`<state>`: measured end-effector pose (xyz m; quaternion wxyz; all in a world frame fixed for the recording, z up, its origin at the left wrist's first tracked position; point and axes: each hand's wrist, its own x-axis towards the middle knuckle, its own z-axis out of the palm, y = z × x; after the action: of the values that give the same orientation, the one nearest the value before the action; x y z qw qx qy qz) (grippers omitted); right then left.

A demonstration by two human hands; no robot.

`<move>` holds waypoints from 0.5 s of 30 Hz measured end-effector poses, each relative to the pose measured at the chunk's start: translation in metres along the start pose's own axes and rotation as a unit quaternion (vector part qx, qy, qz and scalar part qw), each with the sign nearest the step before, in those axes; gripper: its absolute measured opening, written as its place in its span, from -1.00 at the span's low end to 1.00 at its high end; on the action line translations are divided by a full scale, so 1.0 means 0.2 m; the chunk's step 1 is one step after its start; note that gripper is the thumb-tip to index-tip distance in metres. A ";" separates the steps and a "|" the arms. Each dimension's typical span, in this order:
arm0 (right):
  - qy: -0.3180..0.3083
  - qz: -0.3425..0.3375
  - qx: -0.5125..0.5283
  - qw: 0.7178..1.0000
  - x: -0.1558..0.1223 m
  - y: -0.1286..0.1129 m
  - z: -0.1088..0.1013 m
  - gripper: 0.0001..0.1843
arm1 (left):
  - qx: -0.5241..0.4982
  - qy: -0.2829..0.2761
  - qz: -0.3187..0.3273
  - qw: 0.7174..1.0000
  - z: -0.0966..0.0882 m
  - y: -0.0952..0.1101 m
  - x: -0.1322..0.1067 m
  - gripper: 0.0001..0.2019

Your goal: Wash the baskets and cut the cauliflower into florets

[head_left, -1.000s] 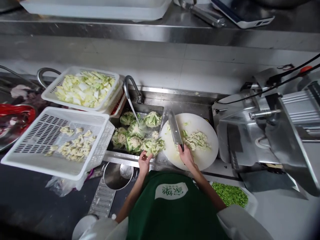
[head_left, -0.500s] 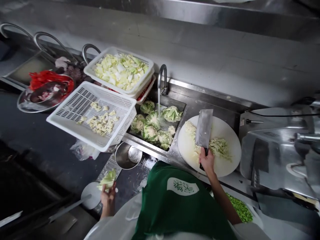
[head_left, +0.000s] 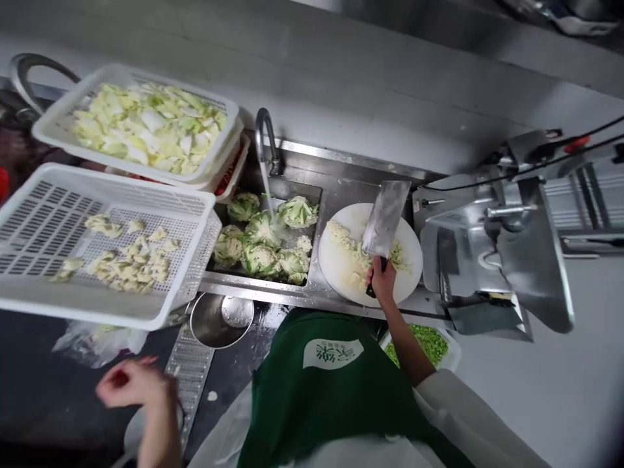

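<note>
My right hand point(head_left: 383, 279) is wrapped around the black handle of a cleaver point(head_left: 387, 218). Its broad blade lies over the round white cutting board point(head_left: 336, 283), where cut cauliflower pieces point(head_left: 341, 235) are strewn on the left and behind the blade. Out to the left, my left hand point(head_left: 136, 383) is blurred, its fingers loosely spread and nothing seen in them. It is over the dark floor area, below a clear plastic bag point(head_left: 102, 341). Several cauliflower heads point(head_left: 260, 257) lie in the sink point(head_left: 314, 195) under running water from the tap point(head_left: 260, 130).
A white basket point(head_left: 39, 299) with cauliflower florets stands left of the sink. Behind it, another basket point(head_left: 53, 127) holds cut cabbage. A steel pot point(head_left: 202, 328) sits below the sink edge. Chopped greens point(head_left: 424, 344) fill a tub at right; metal equipment point(head_left: 531, 253) stands beyond the board.
The leafy cauliflower piece has left my left hand, which has swung further left. The cleaver has shifted rightward over the cut pieces. My view has turned right.
</note>
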<state>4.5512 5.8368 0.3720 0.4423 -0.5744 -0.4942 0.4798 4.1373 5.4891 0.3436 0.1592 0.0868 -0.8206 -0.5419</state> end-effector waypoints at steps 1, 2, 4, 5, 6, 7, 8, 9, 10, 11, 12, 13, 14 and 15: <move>0.003 0.003 0.024 1.000 0.00 -0.01 0.00 -0.36 | -0.069 -0.027 0.012 0.997 0.09 0.06 -0.21 -0.73; 0.003 0.009 0.053 0.999 -0.01 -0.01 0.00 -0.36 | -0.114 -0.112 0.008 0.987 0.18 0.13 -0.44 -0.77; -0.002 0.025 0.122 0.992 -0.02 -0.03 0.00 -0.35 | -0.165 -0.303 -0.021 0.938 0.38 0.29 -0.88 -0.81; -0.009 0.037 0.157 0.987 -0.02 -0.03 0.01 -0.34 | -0.179 -0.379 -0.038 0.907 0.48 0.39 -1.07 -0.81; -0.020 0.049 0.191 0.980 -0.02 -0.04 0.01 -0.33 | -0.205 -0.474 -0.111 0.849 0.57 0.49 -1.24 -0.81; -0.031 0.059 0.222 0.973 -0.03 -0.05 0.01 -0.33 | -0.217 -0.550 -0.195 0.783 0.66 0.58 -1.38 -0.79; -0.043 0.068 0.248 0.965 -0.03 -0.06 0.00 -0.33 | -0.217 -0.609 -0.261 0.717 0.74 0.66 -1.49 -0.78; -0.055 0.075 0.270 0.958 -0.04 -0.07 -0.01 -0.34 | -0.214 -0.668 -0.301 0.646 0.80 0.74 -1.57 -0.75; -0.065 0.079 0.287 0.953 -0.04 -0.08 -0.02 -0.35 | -0.212 -0.711 -0.328 0.585 0.85 0.80 -1.64 -0.72; -0.072 0.082 0.299 0.948 -0.04 -0.08 -0.03 -0.36 | -0.211 -0.745 -0.340 0.534 0.88 0.84 -1.69 -0.69; -0.077 0.082 0.307 0.945 -0.04 -0.08 -0.04 -0.37 | -0.214 -0.769 -0.342 0.496 0.91 0.87 -1.72 -0.67; -0.081 0.082 0.313 0.943 -0.04 -0.09 -0.06 -0.38 | -0.219 -0.783 -0.341 0.471 0.92 0.89 -1.76 -0.65; -0.083 0.082 0.316 0.942 -0.04 -0.09 -0.07 -0.38 | -0.224 -0.791 -0.339 0.457 0.93 0.90 -1.79 -0.63; -0.085 0.082 0.317 0.941 -0.04 -0.09 -0.09 -0.38 | -0.228 -0.795 -0.336 0.450 0.94 0.90 -1.81 -0.61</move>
<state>4.5652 5.8300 0.3928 0.5169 -0.4000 -0.3035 0.6933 4.4146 5.8374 0.3803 -0.7436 -0.1521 -0.3433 -0.5533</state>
